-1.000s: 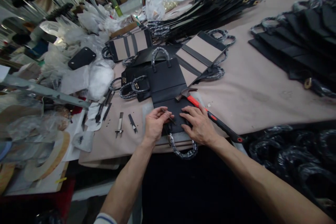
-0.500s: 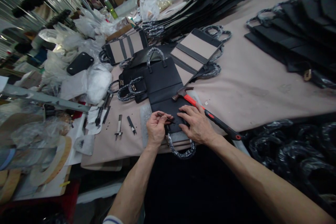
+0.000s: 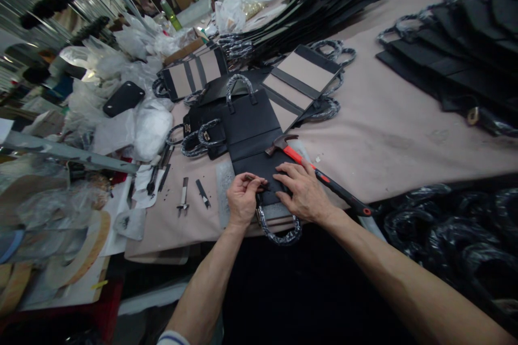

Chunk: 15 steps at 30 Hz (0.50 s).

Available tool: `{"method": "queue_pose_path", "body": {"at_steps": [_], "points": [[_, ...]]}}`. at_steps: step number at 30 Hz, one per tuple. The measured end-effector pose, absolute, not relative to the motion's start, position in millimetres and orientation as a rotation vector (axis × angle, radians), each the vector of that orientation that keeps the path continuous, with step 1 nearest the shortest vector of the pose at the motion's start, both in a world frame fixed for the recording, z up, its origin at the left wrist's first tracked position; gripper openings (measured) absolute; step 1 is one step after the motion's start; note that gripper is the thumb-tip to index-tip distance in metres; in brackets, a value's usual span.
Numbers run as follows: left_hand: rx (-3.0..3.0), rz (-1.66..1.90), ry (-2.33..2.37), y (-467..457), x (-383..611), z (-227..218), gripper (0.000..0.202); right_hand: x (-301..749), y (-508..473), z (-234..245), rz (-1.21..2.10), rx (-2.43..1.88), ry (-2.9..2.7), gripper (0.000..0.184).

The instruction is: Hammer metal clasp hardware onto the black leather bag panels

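A black bag panel (image 3: 254,130) lies flat before me, a wrapped loop handle (image 3: 238,82) at its far end and another wrapped handle (image 3: 299,229) hanging over the table's near edge. My left hand (image 3: 242,199) is closed in a pinch at the panel's near left part, on a thin dark rod-like tool (image 3: 251,177) mostly hidden by the fingers. My right hand (image 3: 303,192) rests on the panel's near right part, fingers spread, with nothing in it. Just beyond that hand lies a claw hammer (image 3: 334,187) with a red and black handle, its head on the panel.
Two small metal tools, one crossed (image 3: 184,194) and one forked (image 3: 203,193), lie left of the panel. Beige-and-black bag pieces (image 3: 301,78) sit behind it. Stacks of black bags (image 3: 453,56) stand at right and back. Plastic bags (image 3: 151,126) crowd the left. A person sits far back.
My left hand has shifted very slightly, and the tool shows less between its fingers. My right hand, the panel and the hammer stay where they were.
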<state>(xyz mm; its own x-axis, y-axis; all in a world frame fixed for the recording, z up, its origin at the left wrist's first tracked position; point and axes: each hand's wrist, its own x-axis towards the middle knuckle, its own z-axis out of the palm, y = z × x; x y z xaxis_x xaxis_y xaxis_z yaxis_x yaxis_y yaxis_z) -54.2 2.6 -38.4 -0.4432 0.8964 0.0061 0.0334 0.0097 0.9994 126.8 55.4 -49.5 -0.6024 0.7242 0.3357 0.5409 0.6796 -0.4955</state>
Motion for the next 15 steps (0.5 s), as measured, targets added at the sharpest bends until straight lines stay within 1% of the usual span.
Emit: {"method": "queue_pose_path", "body": {"at_steps": [2, 6, 8, 15], "points": [[1.073, 1.499, 1.586, 1.1, -54.6, -39.8, 0.02, 126.8, 55.3, -49.2, 0.47, -0.973, -2.376, 0.037], [1.439, 1.384, 1.625, -2.8, -57.9, -39.6, 0.009, 127.0, 55.1, -48.6, 0.465, -0.977, -2.377, 0.038], [1.557, 1.35, 1.634, -4.3, -59.8, -39.0, 0.01, 127.0, 55.1, -48.5, 0.464, -0.976, -2.377, 0.037], [1.703, 1.341, 1.628, -6.8, -62.2, -42.2, 0.012, 126.6, 54.8, -49.1, 0.454, -0.97, -2.363, 0.036]]}}
